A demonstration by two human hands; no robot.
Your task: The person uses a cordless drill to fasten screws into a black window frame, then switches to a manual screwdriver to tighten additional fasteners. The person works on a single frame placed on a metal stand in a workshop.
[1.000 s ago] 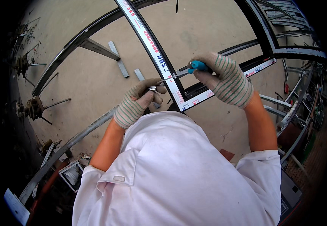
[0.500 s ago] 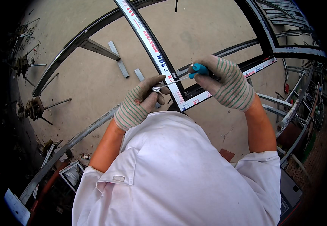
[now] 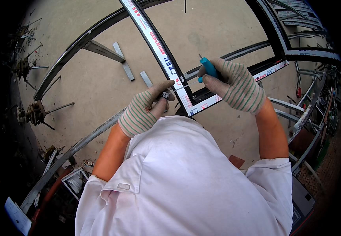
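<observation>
My right hand, in a striped knit work glove, is closed round the teal handle of a T-handle hex key. A short metal tip sticks out past the handle's top, and its long thin shaft runs leftward to my left hand. My left hand, gloved the same way, pinches a small silver metal fitting between thumb and fingers. The shaft's end meets the fitting; the exact seat is too small to make out. Both hands are above the near corner of a black metal frame faced with white printed film.
Long curved metal rails run along the left. Short silver profile pieces lie on the concrete floor. A metal stand with rods is at far left. Racks of metal bars stand at right, and a reddish-brown piece lies below.
The hex key's handle has turned in my right hand, its short tip now pointing up. The fitting in my left fingers looks tilted differently and slightly lower.
</observation>
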